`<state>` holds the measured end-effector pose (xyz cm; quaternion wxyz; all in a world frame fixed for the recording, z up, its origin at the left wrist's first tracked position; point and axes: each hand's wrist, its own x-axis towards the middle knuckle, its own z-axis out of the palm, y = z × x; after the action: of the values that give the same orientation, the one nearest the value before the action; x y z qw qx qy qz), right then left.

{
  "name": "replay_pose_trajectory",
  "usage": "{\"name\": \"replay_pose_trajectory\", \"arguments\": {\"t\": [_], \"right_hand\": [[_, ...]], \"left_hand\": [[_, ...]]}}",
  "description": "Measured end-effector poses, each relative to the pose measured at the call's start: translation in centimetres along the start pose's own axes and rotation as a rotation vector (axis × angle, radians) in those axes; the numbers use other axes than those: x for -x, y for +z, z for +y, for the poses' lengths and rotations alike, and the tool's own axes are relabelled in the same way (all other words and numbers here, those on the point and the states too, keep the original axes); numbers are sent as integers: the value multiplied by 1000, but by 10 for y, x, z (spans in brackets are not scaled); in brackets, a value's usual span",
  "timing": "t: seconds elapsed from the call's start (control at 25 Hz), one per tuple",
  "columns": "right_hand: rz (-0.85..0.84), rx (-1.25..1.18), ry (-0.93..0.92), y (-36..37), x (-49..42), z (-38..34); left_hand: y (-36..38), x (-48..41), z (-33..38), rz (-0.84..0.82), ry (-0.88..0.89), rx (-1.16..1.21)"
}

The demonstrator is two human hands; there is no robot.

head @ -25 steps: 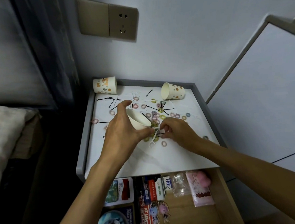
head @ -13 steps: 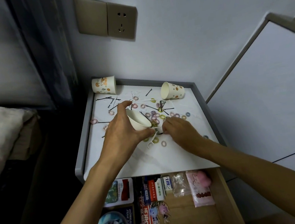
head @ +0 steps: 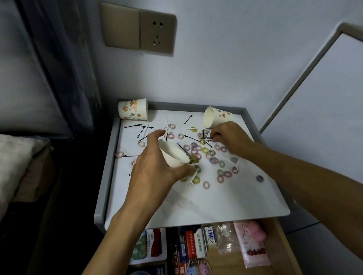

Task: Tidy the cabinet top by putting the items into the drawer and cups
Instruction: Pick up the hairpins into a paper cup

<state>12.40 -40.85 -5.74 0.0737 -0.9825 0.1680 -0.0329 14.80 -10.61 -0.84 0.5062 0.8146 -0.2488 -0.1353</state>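
Here, left hand (head: 155,169) gripping cup (head: 173,155) (tilted), right hand (head: 230,136) at hairpins (head: 204,136) beyond

Left hand (head: 155,169) grips paper cup (head: 174,156)

Overall level: dim, with a cool bluish cast.
Brightest areas: white cabinet top (head: 203,203) and far wall (head: 245,45), evenly lit.
Darkest area: gap left of the cabinet, beside the bedding (head: 5,173) — near black.
Shadows: soft and faint under the forearms.
Distortion: wide-angle — straight edges bow towards the borders.
Sharpness: centre fairly crisp; print in the near drawer (head: 230,272) soft.
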Motion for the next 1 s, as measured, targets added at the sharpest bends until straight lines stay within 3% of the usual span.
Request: {"name": "replay_pose_trajectory", "arguments": {"t": [0.16, 0.36, 0.48, 0.6, 0.76, 0.88, 1.0], "right_hand": [[48, -7, 1, 8, -2, 3], [78, 169, -89, 17, 5, 9], [139, -78, -22, -9, 11, -10], [168, -348, -267, -54, 26, -53], [-58, -398, -543, -85, 50, -113], [-209, -387, -526, -82, 54, -128], [-115, -541, -422, -82, 49, -115]], "left_hand": [[3, 1, 1, -20, 43, -26], [6, 2, 2, -40, 42, -32], [4, 2, 2, -36, 46, -31], [5, 1, 0, -35, 41, -47], [9, -1, 1, -35, 45, -56], [12, 1, 5, -43, 58, -49], [12, 3, 5, -35, 59, -41]]}}
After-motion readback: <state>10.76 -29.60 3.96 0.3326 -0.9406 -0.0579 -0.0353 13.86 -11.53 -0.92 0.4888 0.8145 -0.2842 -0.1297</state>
